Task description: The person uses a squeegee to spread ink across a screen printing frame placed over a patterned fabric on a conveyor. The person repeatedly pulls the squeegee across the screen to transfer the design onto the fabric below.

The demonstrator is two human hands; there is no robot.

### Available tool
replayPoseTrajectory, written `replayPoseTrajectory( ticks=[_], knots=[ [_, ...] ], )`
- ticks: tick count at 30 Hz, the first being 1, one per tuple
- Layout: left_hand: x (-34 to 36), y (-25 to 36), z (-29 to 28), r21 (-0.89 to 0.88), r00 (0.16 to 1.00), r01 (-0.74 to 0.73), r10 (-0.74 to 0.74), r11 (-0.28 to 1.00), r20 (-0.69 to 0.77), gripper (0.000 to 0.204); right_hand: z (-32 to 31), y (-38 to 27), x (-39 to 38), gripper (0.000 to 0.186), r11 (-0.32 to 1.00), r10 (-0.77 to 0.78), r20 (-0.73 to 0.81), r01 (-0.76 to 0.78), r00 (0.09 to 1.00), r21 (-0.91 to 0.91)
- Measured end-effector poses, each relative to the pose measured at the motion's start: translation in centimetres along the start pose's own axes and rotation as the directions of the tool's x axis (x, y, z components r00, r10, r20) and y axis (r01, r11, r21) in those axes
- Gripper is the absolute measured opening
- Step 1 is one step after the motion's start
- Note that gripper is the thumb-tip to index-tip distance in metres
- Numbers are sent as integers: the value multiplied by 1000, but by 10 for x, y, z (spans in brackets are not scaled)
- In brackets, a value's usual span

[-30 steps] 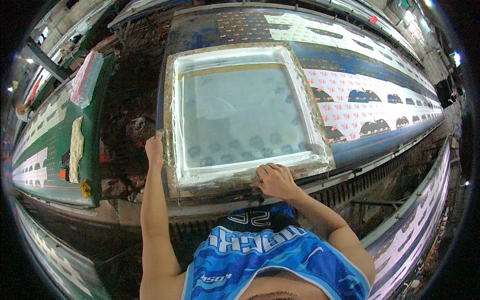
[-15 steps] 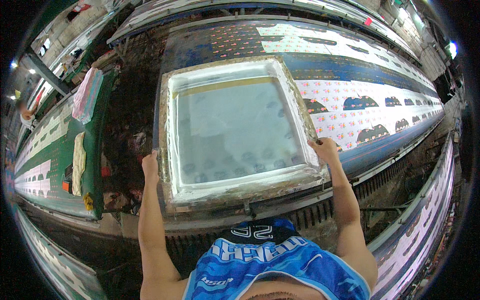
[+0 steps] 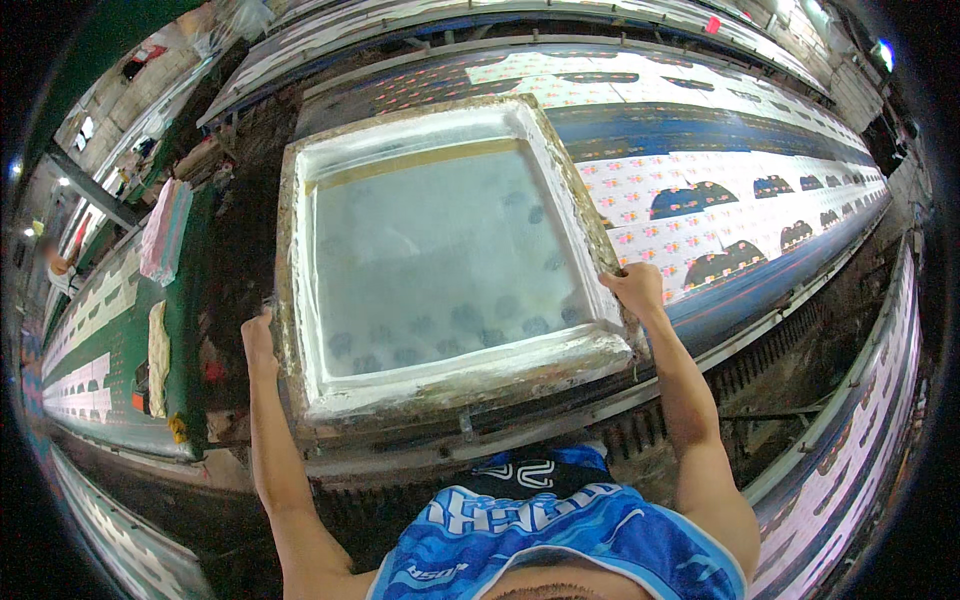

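A large screen-printing frame (image 3: 445, 265) lies in front of me, with a pale grey-blue mesh, whitish inner borders and worn, paint-stained edges. Dark, faint blotches run along the mesh's near and right sides. My right hand (image 3: 637, 288) grips the frame's right edge near its close corner, thumb on top. At the opposite edge, my left hand (image 3: 260, 338) is closed at the frame's left side; its fingers are partly hidden. Beneath and beyond the frame stretches a long printing table (image 3: 610, 135); whether the frame touches it I cannot tell.
White fabric pieces (image 3: 625, 185) with small pink-orange prints lie along the table to the right. A green table (image 3: 180, 350) on the left carries folded cloth (image 3: 167, 230) and a cream cloth (image 3: 158, 345). A dark gap separates the tables. A person (image 3: 62, 270) is far left.
The frame and both hands have shifted left, and the frame's left side now reaches farther over the dark gap. The whole view has turned slightly. Both hands keep their places on the frame.
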State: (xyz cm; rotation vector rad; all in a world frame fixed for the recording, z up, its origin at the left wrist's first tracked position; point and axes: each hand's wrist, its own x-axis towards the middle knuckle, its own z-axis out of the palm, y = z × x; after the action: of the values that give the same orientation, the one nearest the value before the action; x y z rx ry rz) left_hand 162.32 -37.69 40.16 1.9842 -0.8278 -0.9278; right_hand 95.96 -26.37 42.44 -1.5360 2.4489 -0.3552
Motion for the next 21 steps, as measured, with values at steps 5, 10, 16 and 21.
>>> replayPoseTrajectory(
  ticks=[5,10,16,21],
  knots=[
    [-73,37,79,-107,998,5,-11,994,-56,36,-69,75,36,57,998,-31,-46,33,998,46],
    [-151,70,154,-286,988,75,-33,955,149,31,-129,164,75,55,1000,-24,-63,25,998,11],
    [-197,78,218,-151,994,-14,31,988,108,36,-175,243,102,52,1000,3,-44,-2,999,13],
    [-232,98,271,-249,990,-58,87,967,110,25,-193,297,115,53,999,17,-69,-14,997,45]
  ],
)
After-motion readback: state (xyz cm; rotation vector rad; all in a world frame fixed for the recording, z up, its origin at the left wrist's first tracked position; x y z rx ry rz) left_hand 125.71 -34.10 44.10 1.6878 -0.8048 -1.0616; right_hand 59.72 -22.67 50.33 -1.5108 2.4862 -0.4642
